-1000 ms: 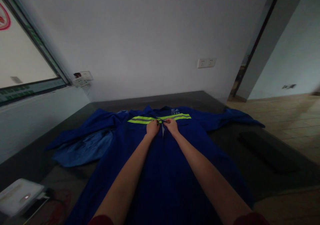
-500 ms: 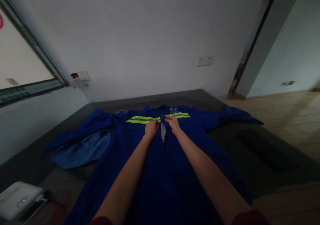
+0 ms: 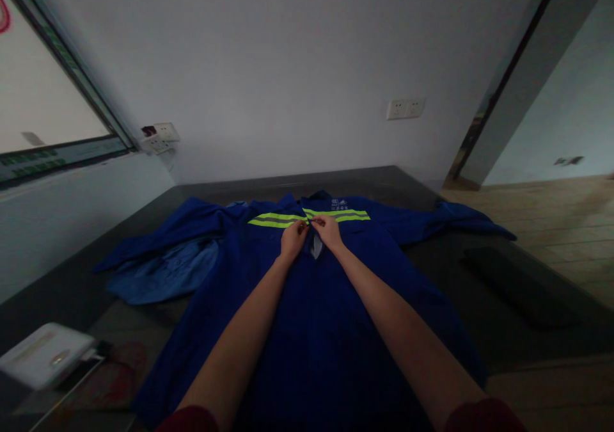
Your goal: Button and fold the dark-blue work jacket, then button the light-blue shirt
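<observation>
While the left hand (image 3: pixel 294 239) and right hand (image 3: pixel 328 231) pinch the blue garment (image 3: pixel 316 329), 2 reflective bands (image 3: pixel 273 219) flank their grip. A pale patch (image 3: pixel 316 248) shows just below it.

- My left hand (image 3: pixel 293 239) and right hand (image 3: pixel 327 230): fingertips pinching front opening of blue garment (image 3: pixel 326 317), just beside each other.
- Yellow-green reflective band (image 3: pixel 274 219) across chest, both sides of my fingers.
- Garment spread on dark table (image 3: pixel 432 262), sleeves out left and right.
- Lighter blue cloth (image 3: pixel 165 272) under left sleeve.
- Near left: white device (image 3: pixel 45 355).
- Right: dark flat object (image 3: pixel 518 288).
- Far wall: sockets (image 3: pixel 405 108).
</observation>
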Demonstrator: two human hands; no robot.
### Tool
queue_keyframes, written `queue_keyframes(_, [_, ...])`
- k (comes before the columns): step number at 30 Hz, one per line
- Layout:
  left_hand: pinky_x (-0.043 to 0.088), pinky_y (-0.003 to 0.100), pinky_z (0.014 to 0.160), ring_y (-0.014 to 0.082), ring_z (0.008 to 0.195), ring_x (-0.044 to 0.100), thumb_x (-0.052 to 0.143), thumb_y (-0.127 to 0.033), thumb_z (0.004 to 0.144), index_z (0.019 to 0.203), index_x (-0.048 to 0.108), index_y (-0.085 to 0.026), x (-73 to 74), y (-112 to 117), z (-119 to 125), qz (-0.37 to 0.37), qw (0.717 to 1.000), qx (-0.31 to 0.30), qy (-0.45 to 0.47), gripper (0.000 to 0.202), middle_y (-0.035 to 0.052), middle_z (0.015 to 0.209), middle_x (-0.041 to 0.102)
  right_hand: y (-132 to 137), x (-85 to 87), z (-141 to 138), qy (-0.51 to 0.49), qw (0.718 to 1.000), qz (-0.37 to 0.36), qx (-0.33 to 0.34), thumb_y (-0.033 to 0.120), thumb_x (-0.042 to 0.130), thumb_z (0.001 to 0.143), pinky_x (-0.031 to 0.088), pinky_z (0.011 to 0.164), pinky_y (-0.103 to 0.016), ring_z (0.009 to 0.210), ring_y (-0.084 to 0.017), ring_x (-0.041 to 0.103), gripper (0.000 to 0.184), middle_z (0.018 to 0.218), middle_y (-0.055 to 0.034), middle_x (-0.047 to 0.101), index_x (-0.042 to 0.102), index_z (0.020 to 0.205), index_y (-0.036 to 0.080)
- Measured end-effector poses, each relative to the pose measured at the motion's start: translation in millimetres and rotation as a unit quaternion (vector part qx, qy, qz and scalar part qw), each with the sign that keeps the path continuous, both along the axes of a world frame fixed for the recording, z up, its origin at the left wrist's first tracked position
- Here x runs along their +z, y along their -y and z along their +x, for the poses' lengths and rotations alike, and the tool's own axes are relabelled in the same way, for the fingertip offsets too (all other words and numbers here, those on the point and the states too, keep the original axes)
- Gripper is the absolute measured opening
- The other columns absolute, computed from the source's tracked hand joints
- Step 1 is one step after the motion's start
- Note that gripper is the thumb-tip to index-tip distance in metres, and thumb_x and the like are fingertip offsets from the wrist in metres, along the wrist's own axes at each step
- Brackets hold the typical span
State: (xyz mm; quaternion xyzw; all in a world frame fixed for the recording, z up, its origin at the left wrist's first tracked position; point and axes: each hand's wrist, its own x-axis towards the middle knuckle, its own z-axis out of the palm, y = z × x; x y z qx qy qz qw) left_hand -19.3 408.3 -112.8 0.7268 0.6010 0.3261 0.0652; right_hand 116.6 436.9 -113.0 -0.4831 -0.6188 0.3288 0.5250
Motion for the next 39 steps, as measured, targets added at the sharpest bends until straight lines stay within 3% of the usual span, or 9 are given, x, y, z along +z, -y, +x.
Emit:
queue_keyframes(7, [0.039, 0.024, 0.067, 0.0157, 0.075, 0.057, 0.052, -0.025, 0.086, 0.086, 0.061, -0.019, -4.5, -2.4, -2.7, 0.030, 0.999, -0.013, 0.008, 0.011, 0.0030, 0.081, 0.064, 5.2, -15.1, 0.4, 0.051, 0.998, 0.025, -0.007, 0.015, 0.057, 0.076, 0.048, 0.079, -0.029, 0.082, -0.019, 0.065, 0.018, 0.089, -0.0068, 0.072, 0.071, 0.088, 0.016])
queue_keyframes(19, [0.040, 0.024, 0.066, 0.0169, 0.076, 0.060, 0.053, -0.024, 0.087, 0.090, 0.062, -0.021, -5.1, 1.0, -3.8, 0.035, 0.999, -0.006, 0.013, 0.010, 0.0033, 0.083, 0.067, -1.9, -20.5, 3.8, 0.070, 0.995, 0.062, 0.021, 0.015, 0.058, 0.074, 0.049, 0.071, -0.029, 0.072, -0.018, 0.063, 0.018, 0.083, -0.0051, 0.071, 0.070, 0.087, 0.016])
queue_keyframes(23, [0.040, 0.023, 0.065, 0.0161, 0.074, 0.061, 0.055, -0.024, 0.085, 0.092, 0.063, -0.021, -6.6, -1.4, -5.5, 0.018, 1.000, -0.010, 0.020, 0.010, 0.0026, 0.082, 0.068, -3.9, -19.2, 5.4, 0.077, 0.994, 0.062, 0.038, 0.022, 0.055, 0.081, 0.050, 0.070, -0.028, 0.072, -0.018, 0.064, 0.016, 0.081, -0.0054, 0.071, 0.070, 0.084, 0.016])
queue_keyframes(27, [0.042, 0.023, 0.066, 0.0159, 0.075, 0.062, 0.057, -0.024, 0.085, 0.093, 0.064, -0.020, -7.4, -4.8, -6.7, 0.005, 1.000, -0.015, 0.027, 0.011, 0.0025, 0.083, 0.069, -8.3, -17.7, 8.7, 0.085, 0.994, 0.044, 0.044, 0.030, 0.035, 0.093, 0.050, 0.055, -0.026, 0.055, -0.015, 0.061, 0.037, 0.066, -0.0042, 0.067, 0.068, 0.084, 0.016])
queue_keyframes(29, [0.043, 0.023, 0.067, 0.0157, 0.078, 0.063, 0.056, -0.024, 0.085, 0.093, 0.064, -0.020, -7.7, -6.1, -7.0, 0.004, 0.999, -0.018, 0.028, 0.012, 0.0025, 0.085, 0.070, -9.3, -17.0, 10.8, 0.097, 0.994, 0.042, 0.042, 0.029, 0.038, 0.092, 0.049, 0.050, -0.026, 0.049, -0.015, 0.059, 0.032, 0.069, -0.0042, 0.067, 0.066, 0.088, 0.015])
queue_keyframes(31, [0.043, 0.023, 0.068, 0.0156, 0.080, 0.063, 0.055, -0.024, 0.086, 0.095, 0.063, -0.020, -7.8, -6.6, -7.2, 0.005, 0.999, -0.019, 0.026, 0.012, 0.0028, 0.088, 0.070, -8.5, -15.8, 12.4, 0.117, 0.991, 0.050, 0.036, 0.026, 0.048, 0.088, 0.050, 0.053, -0.026, 0.054, -0.015, 0.061, 0.020, 0.078, -0.0051, 0.068, 0.065, 0.088, 0.016])
queue_keyframes(34, [0.043, 0.023, 0.069, 0.0163, 0.081, 0.063, 0.054, -0.026, 0.087, 0.096, 0.063, -0.019, -7.0, -5.0, -6.7, 0.010, 1.000, -0.014, 0.010, 0.014, 0.0035, 0.090, 0.070, -4.3, -13.1, 13.0, 0.161, 0.984, 0.074, 0.026, 0.019, 0.055, 0.082, 0.051, 0.069, -0.029, 0.074, -0.018, 0.064, 0.010, 0.086, -0.0054, 0.068, 0.065, 0.083, 0.018])
queue_keyframes(39, [0.041, 0.024, 0.068, 0.0183, 0.082, 0.062, 0.052, -0.027, 0.088, 0.096, 0.063, -0.022, -2.9, 1.1, -4.9, 0.021, 0.999, -0.008, -0.041, 0.014, 0.0043, 0.090, 0.069, 7.1, -7.3, 10.8, 0.233, 0.968, 0.097, 0.008, 0.014, 0.052, 0.082, 0.044, 0.086, -0.031, 0.094, -0.020, 0.059, 0.016, 0.098, -0.0068, 0.066, 0.066, 0.089, 0.019])
